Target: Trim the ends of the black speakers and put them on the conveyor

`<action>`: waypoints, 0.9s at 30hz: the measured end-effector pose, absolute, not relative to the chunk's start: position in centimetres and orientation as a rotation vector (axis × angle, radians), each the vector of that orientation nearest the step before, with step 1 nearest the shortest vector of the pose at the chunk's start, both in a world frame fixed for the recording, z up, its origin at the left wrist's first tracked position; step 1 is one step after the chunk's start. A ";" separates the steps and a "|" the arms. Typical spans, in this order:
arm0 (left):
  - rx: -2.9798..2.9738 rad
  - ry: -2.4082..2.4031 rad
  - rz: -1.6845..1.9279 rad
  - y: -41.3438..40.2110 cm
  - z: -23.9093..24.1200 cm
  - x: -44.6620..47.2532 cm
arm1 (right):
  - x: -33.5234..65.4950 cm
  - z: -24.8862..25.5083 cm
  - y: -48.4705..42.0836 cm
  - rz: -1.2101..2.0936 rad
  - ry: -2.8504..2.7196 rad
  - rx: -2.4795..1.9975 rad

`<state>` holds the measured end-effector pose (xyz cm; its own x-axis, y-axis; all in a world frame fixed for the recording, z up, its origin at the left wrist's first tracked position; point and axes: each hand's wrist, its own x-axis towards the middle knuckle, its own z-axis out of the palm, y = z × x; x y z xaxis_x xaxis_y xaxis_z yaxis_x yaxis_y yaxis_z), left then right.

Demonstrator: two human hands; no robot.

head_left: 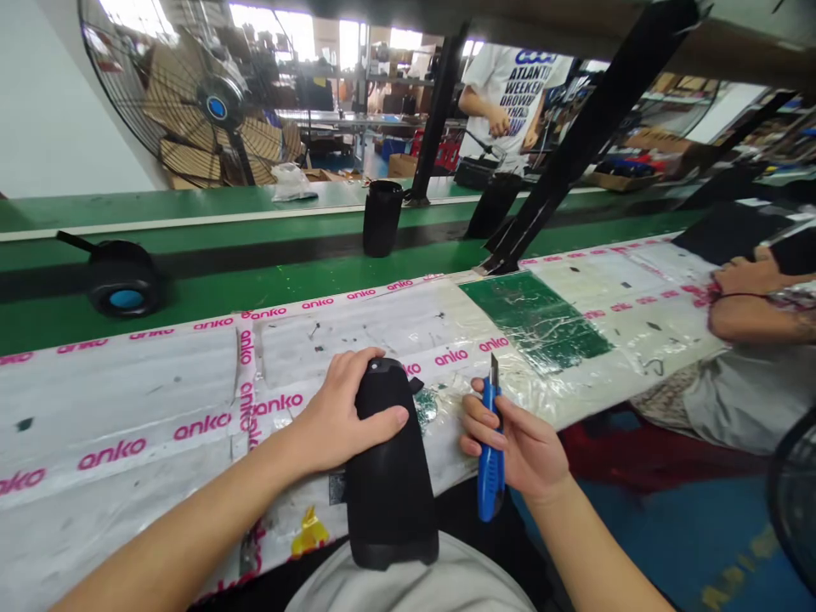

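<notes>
My left hand (341,416) is closed round the upper end of a black cylindrical speaker (390,484) that lies lengthwise from my lap onto the bench edge. My right hand (519,442) grips a blue utility knife (490,450), blade tip pointing up and away, just right of the speaker. The knife does not touch the speaker.
The bench (127,399) is covered in white plastic with pink "anko" tape. Behind runs a green conveyor (255,280) carrying another black speaker lying down (122,276) and an upright one (382,218). A co-worker's arm (752,306) rests at right. A fan (204,93) stands far left.
</notes>
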<state>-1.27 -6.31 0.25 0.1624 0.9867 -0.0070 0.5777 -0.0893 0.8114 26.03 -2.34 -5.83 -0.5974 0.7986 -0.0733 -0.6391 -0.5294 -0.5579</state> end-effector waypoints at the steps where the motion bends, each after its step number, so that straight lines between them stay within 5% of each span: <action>1: 1.752 1.473 0.752 -6.2 0.3 -1.2 | 26.0 -5.8 -2.3 2.157 -0.617 -0.409; 21: 1.712 1.214 0.678 -5.1 0.8 -0.1 | 26.6 -3.1 -3.0 2.213 -1.014 -0.807; 23: 1.730 1.159 0.657 -4.6 0.8 -0.2 | 27.0 -1.3 -3.4 2.003 -1.361 -0.990; 27: 1.712 1.048 0.606 -3.5 0.4 -0.5 | 26.8 1.2 -2.7 0.529 -2.505 -0.999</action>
